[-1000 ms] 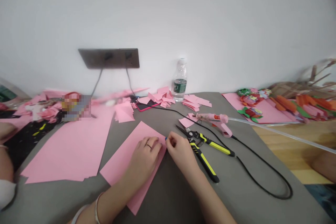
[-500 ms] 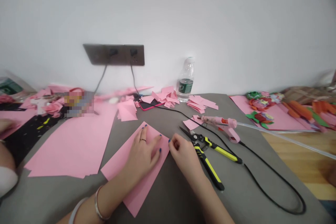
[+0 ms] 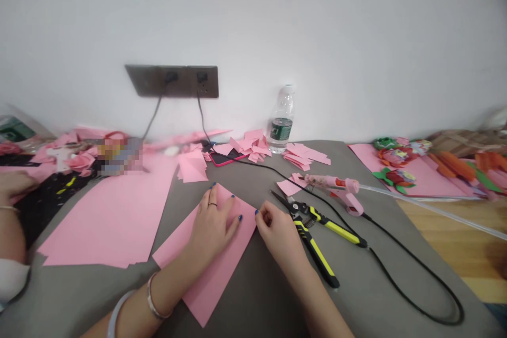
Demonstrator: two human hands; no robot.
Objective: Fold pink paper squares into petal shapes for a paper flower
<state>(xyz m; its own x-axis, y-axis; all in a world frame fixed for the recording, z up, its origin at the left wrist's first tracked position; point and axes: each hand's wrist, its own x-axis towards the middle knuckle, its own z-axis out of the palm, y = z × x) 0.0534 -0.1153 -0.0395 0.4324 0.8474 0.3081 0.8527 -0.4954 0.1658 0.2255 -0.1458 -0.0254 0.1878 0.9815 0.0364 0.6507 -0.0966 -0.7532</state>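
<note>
A folded sheet of pink paper (image 3: 209, 285) lies at a slant on the grey table in front of me. My left hand (image 3: 212, 224) rests flat on its upper part, fingers spread and pressing near the far corner. At the paper's right corner, my right hand (image 3: 277, 224) is closed in a pinch with thumb and forefinger on that corner. Just right of this hand are pliers-like cutters (image 3: 312, 222) with black and yellow handles, jaws apart. A pink glue gun (image 3: 336, 187) with a long clear glue stick lies behind them.
A stack of pink sheets (image 3: 106, 222) spreads at left, near another person's arm (image 3: 10, 227). Cut pink pieces (image 3: 251, 145), a phone (image 3: 227, 158) and a water bottle (image 3: 281, 124) stand along the wall. Paper flowers (image 3: 398, 163) lie at right. The glue gun's black cord (image 3: 420, 269) loops across the table.
My left hand has slid slightly up and left along the paper, towards its far corner. The right hand stays at the right corner. The other person's arm at left reaches further into view.
</note>
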